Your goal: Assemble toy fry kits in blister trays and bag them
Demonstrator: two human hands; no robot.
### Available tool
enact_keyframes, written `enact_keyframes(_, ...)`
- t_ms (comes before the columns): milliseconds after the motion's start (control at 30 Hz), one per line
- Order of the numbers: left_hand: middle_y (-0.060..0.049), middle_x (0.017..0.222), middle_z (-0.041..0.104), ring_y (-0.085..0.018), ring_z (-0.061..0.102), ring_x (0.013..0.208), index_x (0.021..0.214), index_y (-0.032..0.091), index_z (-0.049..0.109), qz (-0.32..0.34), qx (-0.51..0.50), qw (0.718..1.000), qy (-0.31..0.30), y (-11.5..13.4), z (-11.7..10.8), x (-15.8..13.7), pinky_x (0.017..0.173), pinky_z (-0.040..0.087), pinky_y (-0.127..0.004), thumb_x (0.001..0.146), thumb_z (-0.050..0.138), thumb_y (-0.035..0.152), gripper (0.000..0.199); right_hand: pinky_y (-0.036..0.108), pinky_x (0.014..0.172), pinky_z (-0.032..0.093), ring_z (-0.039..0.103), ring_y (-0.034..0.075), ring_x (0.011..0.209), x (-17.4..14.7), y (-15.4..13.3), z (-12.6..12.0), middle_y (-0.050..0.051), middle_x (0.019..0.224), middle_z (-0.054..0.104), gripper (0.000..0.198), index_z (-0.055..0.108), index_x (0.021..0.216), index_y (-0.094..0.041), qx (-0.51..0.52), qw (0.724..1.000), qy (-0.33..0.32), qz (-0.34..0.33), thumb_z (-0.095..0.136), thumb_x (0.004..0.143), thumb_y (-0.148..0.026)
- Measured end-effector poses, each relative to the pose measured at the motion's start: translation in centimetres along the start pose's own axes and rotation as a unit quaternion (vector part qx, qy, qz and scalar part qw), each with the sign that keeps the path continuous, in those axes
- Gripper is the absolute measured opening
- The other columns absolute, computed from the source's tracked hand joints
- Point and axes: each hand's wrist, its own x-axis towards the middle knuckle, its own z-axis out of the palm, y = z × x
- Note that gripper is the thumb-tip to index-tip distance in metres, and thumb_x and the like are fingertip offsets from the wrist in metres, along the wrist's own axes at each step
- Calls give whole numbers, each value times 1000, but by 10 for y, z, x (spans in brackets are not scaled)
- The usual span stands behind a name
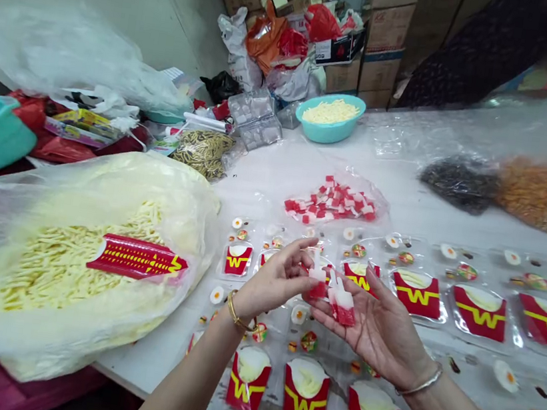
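The rows of clear blister trays (pixel 513 336) across the tabletop (pixel 259 163) are partly filled: those in plain view hold red cartons (pixel 305 401) with a yellow W, along with miniature fried eggs (pixel 298 314), pizzas (pixel 309 341) and burgers (pixel 292 346). No red-and-white piece can be made out in any of them, though the hands and arms cover several, so that part appears undone, and a good number of these pieces lie loose in the plastic bag (pixel 382 209) beyond the trays. The left hand (pixel 289 274) has its fingertips pinched on one red-and-white piece (pixel 316 283), just above the right hand (pixel 383 327), which is spread palm up with a small cluster (pixel 342 306) resting on its fingers; how many are in it is hard to count. All of these are held over the trays, between the two rows. Each piece looks like a tiny drink cup: a blocky red base, a white upper part and, on some, a thin white stem like a straw. The red seems slightly translucent, the white more opaque.
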Motion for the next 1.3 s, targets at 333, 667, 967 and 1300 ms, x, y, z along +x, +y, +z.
enact_keyframes(333, 1, 82, 59, -9, 56, 75, 97, 18, 51, 53, 27, 958, 281, -42, -62, -55, 71, 44, -20, 78, 68, 29, 27, 44, 101, 42, 52, 32, 119, 5, 33, -11, 18, 125, 57, 29, 56, 102, -15, 0, 996, 25, 87, 57, 89, -41)
enact_keyframes(667, -3, 84, 63, -12, 56, 76, 88, 16, 56, 63, 492, 803, 330, -89, -149, 21, 69, 41, -22, 92, 45, 25, 15, 47, 104, 38, 51, 33, 120, 10, 58, -16, 19, 126, 57, 34, 56, 111, -16, -25, 994, 51, 93, 57, 89, -41)
enact_keyframes(967, -14, 103, 63, -24, 53, 104, 90, 14, 63, 24, 630, 746, 214, -103, -151, 42, 93, 31, -40, 91, 46, 25, 21, 43, 100, 43, 55, 32, 115, 19, 54, -14, 18, 119, 61, 27, 60, 99, -16, -44, 993, 78, 73, 58, 87, -41)
enact_keyframes(1300, -9, 114, 62, -22, 52, 109, 108, 20, 63, 92, 477, 855, 179, -71, -104, 8, 95, 35, -38, 92, 47, 30, 24, 40, 91, 48, 61, 27, 107, 30, 55, -9, 17, 115, 62, 43, 48, 120, -18, -70, 994, 55, 61, 47, 91, -50)
